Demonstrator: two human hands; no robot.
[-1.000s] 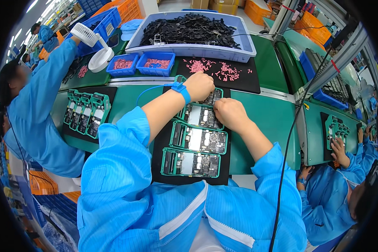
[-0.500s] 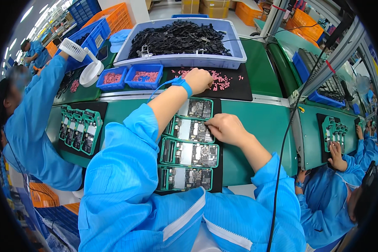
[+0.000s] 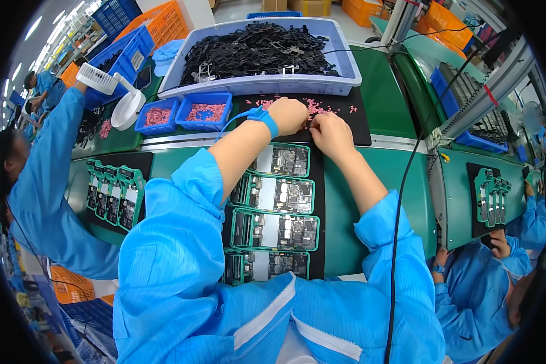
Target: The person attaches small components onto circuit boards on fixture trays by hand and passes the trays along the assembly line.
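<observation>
My left hand [image 3: 288, 116], with a blue band at its wrist, hovers over the small pink pieces [image 3: 317, 107] scattered on a black mat [image 3: 359, 130]. Its fingers are bent together, and whatever they hold is hidden. Close to its right, my right hand [image 3: 332, 134] is pinched at the near edge of the same pieces; what it grips is too small to make out. Below the hands, several green-framed phone circuit boards [image 3: 294, 195] lie in a column on another black mat [image 3: 319, 242], with neither hand on them.
A large pale blue bin [image 3: 267, 87] of black parts stands at the back. Left of the mat are two blue trays [image 3: 204, 126] of pink pieces and a white fan [image 3: 127, 110]. A black cable [image 3: 400, 236] hangs at right. Blue-sleeved co-workers [image 3: 45, 176] sit on either side.
My right hand has left the circuit boards and moved up to the pink pieces beside my left hand. The left hand stays over the pieces. The view has shifted slightly.
</observation>
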